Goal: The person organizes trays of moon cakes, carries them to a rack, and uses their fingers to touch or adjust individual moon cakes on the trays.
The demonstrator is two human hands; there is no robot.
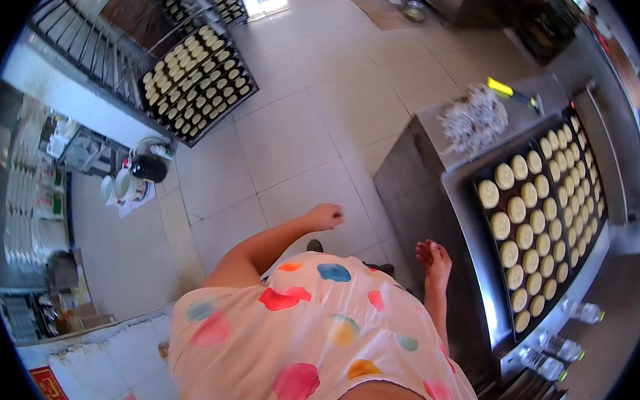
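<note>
pale round cakes (504, 176) lie in rows on dark trays (509, 193), which rest side by side on the steel counter (479, 282) to the person's right. the right hand (435, 257) is nearest to them, just off the counter's near side, with nothing in it, its fingers loosely parted and slightly bent. the left hand (325, 216) is over the tiled floor (286, 121), well apart from the trays, fingers curled in; it is blurred, and i cannot tell how tightly it is closed.

at the counter's far end, beyond the trays, sits a tangled grey-white heap (474, 119), and beside it a tool (500, 86) with a yellow handle. clear bottles (541, 362) with green caps are by the counter's near end.

across the floor, at upper left, more cakes fill a dark tray by a metal rack (84, 49). near it stand white buckets (125, 184) and a black pot (147, 168).
</note>
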